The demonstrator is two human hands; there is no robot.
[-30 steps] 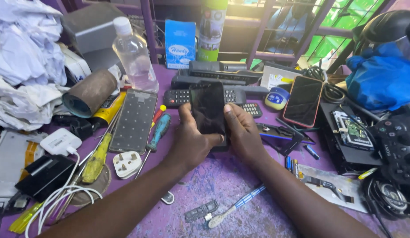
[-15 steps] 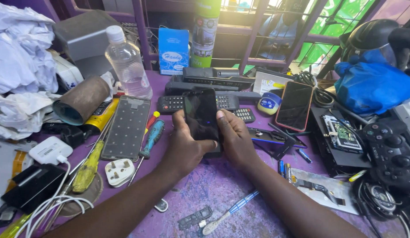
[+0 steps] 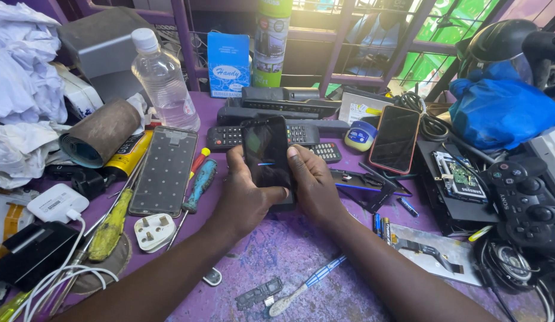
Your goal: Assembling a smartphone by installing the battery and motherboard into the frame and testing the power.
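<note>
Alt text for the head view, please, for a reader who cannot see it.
Both hands, left hand and right hand, hold a dark smartphone upright over a cluttered purple workbench. Screwdrivers, remote controls, a plastic bottle and a second phone lie around.

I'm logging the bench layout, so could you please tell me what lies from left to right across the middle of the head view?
White charger → yellow-handled screwdriver → grey phone frame → blue-handled screwdriver → left hand → dark phone → right hand → red-edged phone → black game controller.
</note>
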